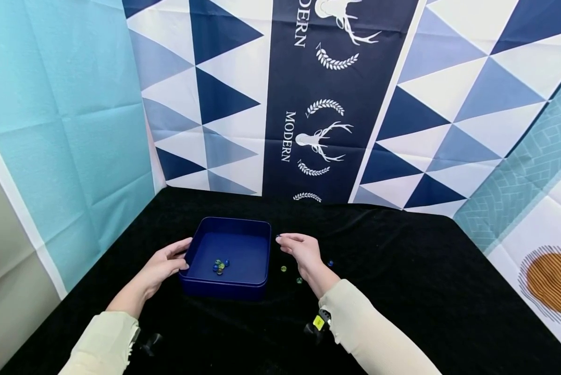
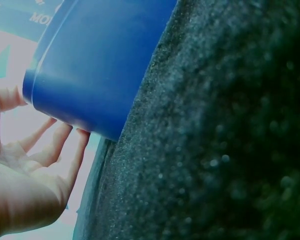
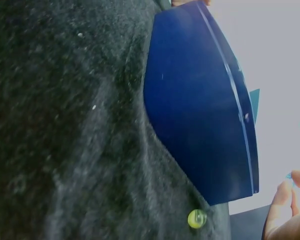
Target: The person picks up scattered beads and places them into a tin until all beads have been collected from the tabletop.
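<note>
One glass marble (image 3: 289, 176) pinched by the right hand (image 1: 304, 254) may, being slick, miss the box (image 1: 224, 290) the left hand (image 1: 159, 264) touches.

a left hand (image 2: 30, 175) comes in from the lower left, palm partly facing the camera, holding the rounded corner of a blue box (image 2: 97, 65). one digit meets the box at its rim, far left; lower down, three slightly bent fingers rest their tips against the wall. the box slants across the top, cut off by the upper edge, a thin pale line running alongside its rim. dark, fuzzy cloth (image 2: 220, 110) with bright specks fills the right side. behind, a washed-out backdrop (image 2: 7, 37) bears partly hidden white letters (image 2: 40, 19).
</note>
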Tool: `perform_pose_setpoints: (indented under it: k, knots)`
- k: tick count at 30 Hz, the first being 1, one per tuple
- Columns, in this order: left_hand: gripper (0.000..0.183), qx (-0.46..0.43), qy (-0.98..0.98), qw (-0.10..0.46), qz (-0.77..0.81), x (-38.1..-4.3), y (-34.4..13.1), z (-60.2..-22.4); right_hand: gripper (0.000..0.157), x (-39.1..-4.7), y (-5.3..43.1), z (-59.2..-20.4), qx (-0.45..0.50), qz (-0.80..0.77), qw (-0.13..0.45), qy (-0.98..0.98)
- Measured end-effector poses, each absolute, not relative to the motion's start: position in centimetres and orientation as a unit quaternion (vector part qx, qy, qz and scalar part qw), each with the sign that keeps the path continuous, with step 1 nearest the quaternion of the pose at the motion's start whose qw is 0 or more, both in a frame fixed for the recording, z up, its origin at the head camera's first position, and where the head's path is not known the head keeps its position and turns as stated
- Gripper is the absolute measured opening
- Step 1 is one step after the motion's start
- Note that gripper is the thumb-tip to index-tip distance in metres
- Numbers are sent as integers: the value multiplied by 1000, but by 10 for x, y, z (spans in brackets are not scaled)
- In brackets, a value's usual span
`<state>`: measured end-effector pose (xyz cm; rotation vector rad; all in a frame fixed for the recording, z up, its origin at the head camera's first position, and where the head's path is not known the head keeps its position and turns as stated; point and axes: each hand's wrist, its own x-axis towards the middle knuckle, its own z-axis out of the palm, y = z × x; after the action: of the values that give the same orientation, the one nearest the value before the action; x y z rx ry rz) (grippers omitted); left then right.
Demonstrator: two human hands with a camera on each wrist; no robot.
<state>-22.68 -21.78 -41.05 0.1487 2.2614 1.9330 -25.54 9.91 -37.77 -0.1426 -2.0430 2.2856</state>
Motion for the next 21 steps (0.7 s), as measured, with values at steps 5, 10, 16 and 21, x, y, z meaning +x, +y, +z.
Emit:
perform_pose_setpoints:
  k: [5, 10, 16, 21]
  knots:
    - [70, 52, 754, 84, 649, -226, -218, -409, 19, -256, 89, -371, -50, 738, 24, -673]
    - [70, 50, 753, 85, 650, -227, -218, -408, 21, -259, 80, -366, -45, 743, 20, -667]
    - [71, 46, 753, 87, 651, -226, -219, -408, 20, -258, 67, -366, -39, 747, 12, -663]
    - [71, 49, 750, 88, 654, -227, -219, -408, 18, -258, 59, -365, -48, 736, 0, -675]
